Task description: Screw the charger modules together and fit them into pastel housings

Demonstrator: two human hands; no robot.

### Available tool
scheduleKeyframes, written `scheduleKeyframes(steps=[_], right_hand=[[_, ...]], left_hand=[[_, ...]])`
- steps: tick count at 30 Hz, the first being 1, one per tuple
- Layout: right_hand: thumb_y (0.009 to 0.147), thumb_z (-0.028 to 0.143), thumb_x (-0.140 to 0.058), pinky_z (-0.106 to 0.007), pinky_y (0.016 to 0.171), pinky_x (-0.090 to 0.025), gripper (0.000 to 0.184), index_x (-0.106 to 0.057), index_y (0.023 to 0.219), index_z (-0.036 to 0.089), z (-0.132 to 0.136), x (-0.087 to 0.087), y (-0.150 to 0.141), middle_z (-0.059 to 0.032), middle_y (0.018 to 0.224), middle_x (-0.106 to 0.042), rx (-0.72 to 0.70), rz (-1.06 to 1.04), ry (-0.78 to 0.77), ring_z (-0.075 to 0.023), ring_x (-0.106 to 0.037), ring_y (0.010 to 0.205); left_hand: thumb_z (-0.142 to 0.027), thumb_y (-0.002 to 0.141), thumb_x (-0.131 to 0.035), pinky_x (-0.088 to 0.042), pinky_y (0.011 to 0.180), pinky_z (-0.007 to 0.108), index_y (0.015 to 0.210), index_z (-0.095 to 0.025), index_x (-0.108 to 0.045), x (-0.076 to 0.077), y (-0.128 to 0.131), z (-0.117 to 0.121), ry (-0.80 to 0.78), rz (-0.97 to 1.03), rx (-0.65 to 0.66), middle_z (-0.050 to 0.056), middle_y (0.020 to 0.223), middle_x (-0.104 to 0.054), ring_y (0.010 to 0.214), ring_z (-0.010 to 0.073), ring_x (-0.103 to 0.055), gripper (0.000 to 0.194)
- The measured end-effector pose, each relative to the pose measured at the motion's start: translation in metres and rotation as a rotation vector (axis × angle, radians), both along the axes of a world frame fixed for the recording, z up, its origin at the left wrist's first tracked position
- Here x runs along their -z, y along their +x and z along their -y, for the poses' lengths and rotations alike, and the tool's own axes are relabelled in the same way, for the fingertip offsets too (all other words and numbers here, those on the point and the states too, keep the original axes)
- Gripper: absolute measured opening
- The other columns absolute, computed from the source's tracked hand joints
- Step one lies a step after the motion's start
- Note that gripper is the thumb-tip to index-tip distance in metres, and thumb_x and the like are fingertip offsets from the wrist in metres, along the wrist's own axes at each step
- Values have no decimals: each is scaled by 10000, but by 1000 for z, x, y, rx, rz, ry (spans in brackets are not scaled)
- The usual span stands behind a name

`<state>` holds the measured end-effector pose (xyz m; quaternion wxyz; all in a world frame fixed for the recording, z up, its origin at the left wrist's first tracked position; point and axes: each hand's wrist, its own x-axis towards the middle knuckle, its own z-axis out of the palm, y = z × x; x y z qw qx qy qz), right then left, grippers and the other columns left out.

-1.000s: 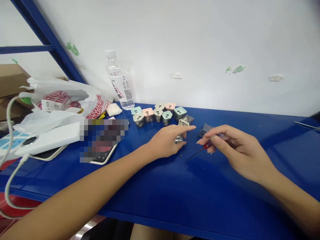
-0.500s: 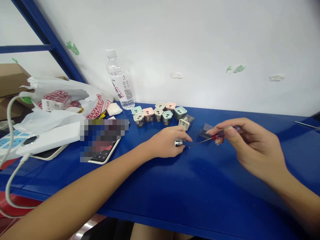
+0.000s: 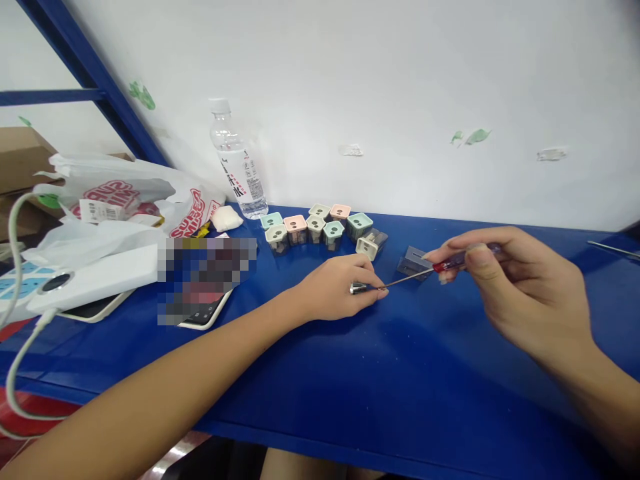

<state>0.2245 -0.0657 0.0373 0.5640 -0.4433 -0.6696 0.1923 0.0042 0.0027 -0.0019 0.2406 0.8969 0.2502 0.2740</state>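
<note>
My left hand [image 3: 340, 287] is closed, its fingers curled around a small metal pencil sharpener [image 3: 357, 288], a shiny silver piece mostly hidden by the fingers. In my right hand [image 3: 530, 287] is a screwdriver [image 3: 407, 279] with a red and purple see-through handle, pinched between thumb and fingers. Its thin shaft slants down to the left, and the tip meets my left fingertips. Just behind the shaft lies a dark see-through sharpener container [image 3: 414, 261]. Behind my left hand, a cream-lidded sharpener [image 3: 369, 247] lies on its side.
Several boxed sharpeners with mint, pink and cream lids [image 3: 316, 227] stand grouped toward the wall. A water bottle [image 3: 240, 160], a phone [image 3: 207, 313], a white power bank [image 3: 100, 277] with a cable, and plastic bags [image 3: 135, 193] occupy the left. A thin metal rod [image 3: 613, 250] lies far right.
The sharpener in my left hand has turned, and the left fingertips have closed in at the screwdriver's tip. My right hand has shifted slightly right and up with the screwdriver.
</note>
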Motion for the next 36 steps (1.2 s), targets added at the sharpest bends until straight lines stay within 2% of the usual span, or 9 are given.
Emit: scheduleKeyframes(steps=[6, 13, 18, 22, 28, 36], right_hand=[[941, 282, -671, -262, 653, -625, 77, -727, 939, 228, 1, 0, -1, -24, 823, -777, 6, 7, 18, -135, -718, 681], [909, 335, -707, -270, 622, -633, 93, -743, 907, 250, 0, -2, 0, -13, 805, -783, 6, -37, -22, -141, -719, 628], [956, 384, -638, -264, 700, -641, 219, -740, 1131, 302, 4, -1, 4, -13, 925, -788, 22, 72, -87, -139, -738, 733], [932, 354, -676, -239, 698, -640, 242, -740, 1159, 296, 4, 1, 4, -3, 896, -788, 53, 78, -88, -127, -736, 714], [935, 326, -681, -211, 713, -632, 241, -731, 1169, 293, 3, 1, 2, 6, 898, -789, 55, 28, -68, -109, -730, 718], [952, 360, -650, -302, 748, -649, 302, -685, 1252, 359, 6, 7, 1, 0, 981, -780, 21, 84, -76, -170, -747, 802]], left_hand=[[-269, 910, -676, -498, 713, 255, 939, -171, -799, 1, 0, 0, 15, 10, -6, 51, 900, -672, 791, 146, -638, 159], [-297, 919, -669, -503, 711, 265, 946, -182, -802, 0, 0, 0, 1, 2, -37, 54, 912, -684, 801, 155, -646, 178], [-292, 918, -667, -506, 711, 265, 926, -188, -802, 2, 0, 1, 1, 0, -67, 46, 898, -682, 786, 149, -648, 171], [-284, 907, -686, -512, 731, 267, 939, -188, -790, 2, 1, 1, 14, 11, -71, 48, 919, -687, 804, 152, -656, 145], [-397, 820, -793, -525, 801, 309, 1068, -154, -746, 1, 1, 0, -15, 1, -43, 66, 967, -684, 862, 184, -668, 350], [-416, 800, -804, -528, 853, 342, 1128, -169, -705, -1, 2, 0, -63, -28, 7, 76, 1008, -713, 940, 223, -676, 422]])
